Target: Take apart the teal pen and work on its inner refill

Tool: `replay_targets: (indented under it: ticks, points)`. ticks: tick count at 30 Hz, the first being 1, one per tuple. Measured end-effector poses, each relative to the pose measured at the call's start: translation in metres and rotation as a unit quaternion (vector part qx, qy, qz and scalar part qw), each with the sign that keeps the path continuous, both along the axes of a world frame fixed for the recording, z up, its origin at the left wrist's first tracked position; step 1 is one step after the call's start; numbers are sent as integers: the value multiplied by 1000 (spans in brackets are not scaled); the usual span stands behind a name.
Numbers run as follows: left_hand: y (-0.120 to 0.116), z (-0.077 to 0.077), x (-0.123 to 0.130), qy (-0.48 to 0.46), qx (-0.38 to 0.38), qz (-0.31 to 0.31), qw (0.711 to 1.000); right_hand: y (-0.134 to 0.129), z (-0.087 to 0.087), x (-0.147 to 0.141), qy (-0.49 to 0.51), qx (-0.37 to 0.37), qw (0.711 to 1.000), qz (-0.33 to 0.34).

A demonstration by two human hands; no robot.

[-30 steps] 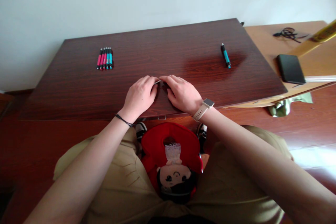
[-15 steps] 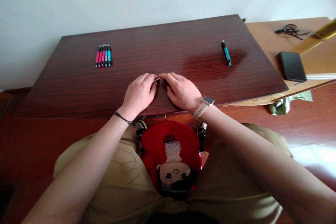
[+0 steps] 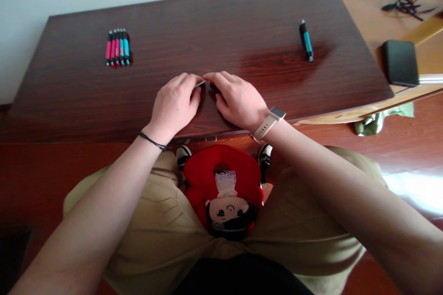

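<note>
Dark desk (image 3: 242, 23): both hands pinch sideways-lying pen (image 3: 201, 83).

Both hands (image 3: 207, 101) pinch thin rod (image 3: 200, 83), maybe pen refill.

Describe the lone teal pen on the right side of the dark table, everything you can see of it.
The slim teal pen with black ends lies flat on the dark reddish-brown wooden table, toward its far right. It points roughly away from the person, slightly slanted, with a small pale tip at the far end. It looks plastic. Nothing touches it; both hands are well away.
</note>
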State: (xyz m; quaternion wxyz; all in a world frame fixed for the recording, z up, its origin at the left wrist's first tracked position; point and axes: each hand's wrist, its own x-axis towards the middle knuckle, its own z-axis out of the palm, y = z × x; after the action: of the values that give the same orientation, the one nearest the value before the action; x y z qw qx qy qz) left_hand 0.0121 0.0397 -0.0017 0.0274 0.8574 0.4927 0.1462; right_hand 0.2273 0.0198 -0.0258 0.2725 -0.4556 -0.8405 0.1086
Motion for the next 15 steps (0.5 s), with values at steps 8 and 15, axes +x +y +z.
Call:
replay_targets:
  ticks: [8,15]
  points:
    - [-1,2,0,5,-9,6,1000,-1,4,-1,-23,-8,1000,-8]
    - [0,1,0,4,-15,8,1000,0,1,0,-10,7,1000,-4]
